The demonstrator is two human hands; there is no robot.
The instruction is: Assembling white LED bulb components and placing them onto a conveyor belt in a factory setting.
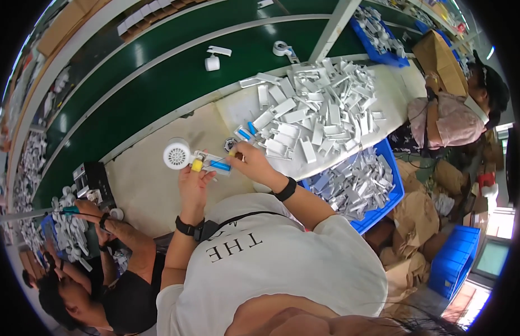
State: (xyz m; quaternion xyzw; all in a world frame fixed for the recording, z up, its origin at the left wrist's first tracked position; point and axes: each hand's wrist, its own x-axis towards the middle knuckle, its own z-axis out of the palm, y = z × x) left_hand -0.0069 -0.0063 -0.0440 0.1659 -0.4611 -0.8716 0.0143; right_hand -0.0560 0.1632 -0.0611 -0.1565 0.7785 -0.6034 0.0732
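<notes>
A white handheld fan (177,153) with a round slotted head lies across my left hand (193,187), whose fingers are closed on it near the neck. Its handle is uncovered and shows a blue cylindrical battery (220,165) and thin wires. My right hand (252,162) pinches at the handle's far end; what sits between those fingertips is too small to make out. Something yellow covers a fingertip on each hand. Just beyond the right hand is a small round dark-and-white part (231,144). Two more blue batteries (251,128) lie beside white handle shells (282,140).
A big heap of white shells (327,101) covers the table's right side. Below it stands a blue bin (391,196) of similar parts. Fan pieces (213,61) rest on the green conveyor (159,73). Co-workers sit at left (125,291) and right (439,120). A post (334,33) rises beyond the heap.
</notes>
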